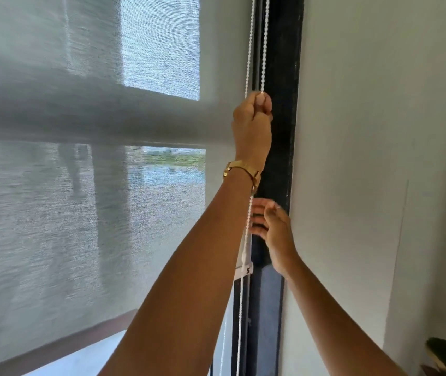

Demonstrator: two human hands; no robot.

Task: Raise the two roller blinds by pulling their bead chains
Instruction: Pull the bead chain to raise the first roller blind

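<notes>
A sheer grey roller blind (86,185) covers most of the window on the left. Its brown bottom bar (61,346) hangs a little above the sill. A white bead chain (249,50) runs down in two strands beside the black window frame (284,131). My left hand (253,123), with a gold watch on the wrist, is raised and shut on the right strand of the chain. My right hand (273,226) is lower, just right of the chain, with its fingers spread and nothing in them. The second blind is not in view.
A white wall (379,158) stands directly right of the black frame. A small white tag (244,267) hangs on the chain below my right hand. Something dark green and brown (444,356) shows at the bottom right corner.
</notes>
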